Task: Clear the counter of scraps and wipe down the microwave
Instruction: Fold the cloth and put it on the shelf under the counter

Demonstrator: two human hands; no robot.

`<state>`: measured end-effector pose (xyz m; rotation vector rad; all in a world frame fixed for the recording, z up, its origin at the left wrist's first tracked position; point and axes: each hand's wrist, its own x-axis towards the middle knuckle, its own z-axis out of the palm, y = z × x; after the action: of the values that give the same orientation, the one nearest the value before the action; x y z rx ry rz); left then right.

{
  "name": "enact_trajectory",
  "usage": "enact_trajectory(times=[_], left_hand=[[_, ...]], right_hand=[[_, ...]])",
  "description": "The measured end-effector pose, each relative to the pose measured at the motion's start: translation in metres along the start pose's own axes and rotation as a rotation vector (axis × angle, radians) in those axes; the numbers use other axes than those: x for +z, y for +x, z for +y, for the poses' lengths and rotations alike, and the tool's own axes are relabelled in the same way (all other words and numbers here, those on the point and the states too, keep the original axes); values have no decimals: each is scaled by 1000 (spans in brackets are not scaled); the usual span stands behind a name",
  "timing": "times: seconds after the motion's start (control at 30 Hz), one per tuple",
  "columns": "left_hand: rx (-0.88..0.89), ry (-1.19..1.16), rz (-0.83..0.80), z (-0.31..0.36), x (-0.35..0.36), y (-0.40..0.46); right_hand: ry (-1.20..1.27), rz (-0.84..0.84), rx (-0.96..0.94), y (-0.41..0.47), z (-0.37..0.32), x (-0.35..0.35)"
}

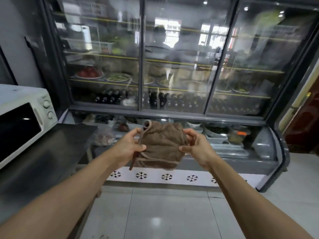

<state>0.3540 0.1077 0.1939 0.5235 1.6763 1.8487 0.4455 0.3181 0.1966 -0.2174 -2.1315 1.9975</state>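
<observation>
One glass-fronted display fridge [172, 57] fills the wall ahead of me, with three sliding glass doors and shelves of dishes and dark bottles behind them; a lower chilled case runs along its foot. One dark counter [43, 152] lies along my left, and one white microwave [22, 118] sits at its far left end, its dark door facing right toward me, two round knobs stacked one above the other on its right-hand panel.

I hold one brown cloth [162, 145] up in the air in front of the lower case, off the counter's right edge and above the tiled floor. It is folded into a rough square, spread flat toward me, its wider span running left to right between my hands, with a loose hem strip dangling from its lower left corner.

My left hand [127, 145] pinches the cloth's left edge, thumb in front. My right hand [195, 144] grips the right edge, fingers curled round it.
</observation>
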Motion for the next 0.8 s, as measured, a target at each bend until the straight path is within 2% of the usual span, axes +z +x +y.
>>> enact_trajectory(times=[0.17,0.27,0.4,0.53,0.67,0.8], left_hand=[[141,56,109,18,-4,46],[106,157,200,21,-5,75],[-3,202,367,20,-5,112],[-98,114,495,13,-6,135],[-137,-164,640,6,-5,144],[-156,-128,745,-4,-17,149]], right_hand=[[-56,-41,-150,66,-1,-22],[-53,-139,-162,111,1,-39],[-136,-365,-168,174,2,-63],[-220,-572,-136,224,7,-67],[-218,-614,-19,262,19,-52],[-120,-721,160,284,34,-23]])
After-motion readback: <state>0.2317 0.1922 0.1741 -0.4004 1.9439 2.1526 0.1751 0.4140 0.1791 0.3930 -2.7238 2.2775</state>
